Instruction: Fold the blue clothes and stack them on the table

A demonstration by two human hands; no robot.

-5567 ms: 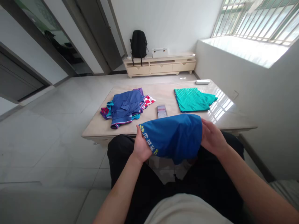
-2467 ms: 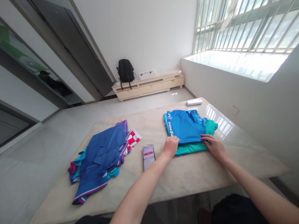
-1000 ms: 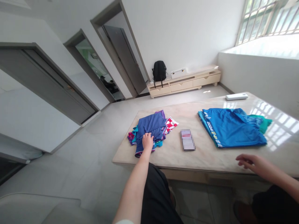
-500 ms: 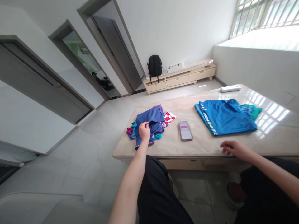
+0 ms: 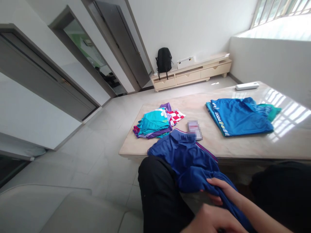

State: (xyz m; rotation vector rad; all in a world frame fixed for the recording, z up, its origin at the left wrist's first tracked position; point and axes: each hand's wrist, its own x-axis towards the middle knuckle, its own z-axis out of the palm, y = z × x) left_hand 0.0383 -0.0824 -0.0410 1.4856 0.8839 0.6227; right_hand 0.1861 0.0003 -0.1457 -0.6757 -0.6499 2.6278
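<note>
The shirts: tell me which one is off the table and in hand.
The dark blue shirt, draped from the table edge over the lap and gripped by the right hand. The bright blue shirt and the teal-topped pile lie untouched on the table.

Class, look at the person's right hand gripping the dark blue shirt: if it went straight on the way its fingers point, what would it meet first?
The right hand points leftward, fingers curled on the dark blue shirt. Beyond that cloth, it would probably meet the person's black-trousered left thigh, though depth is unclear.
</note>
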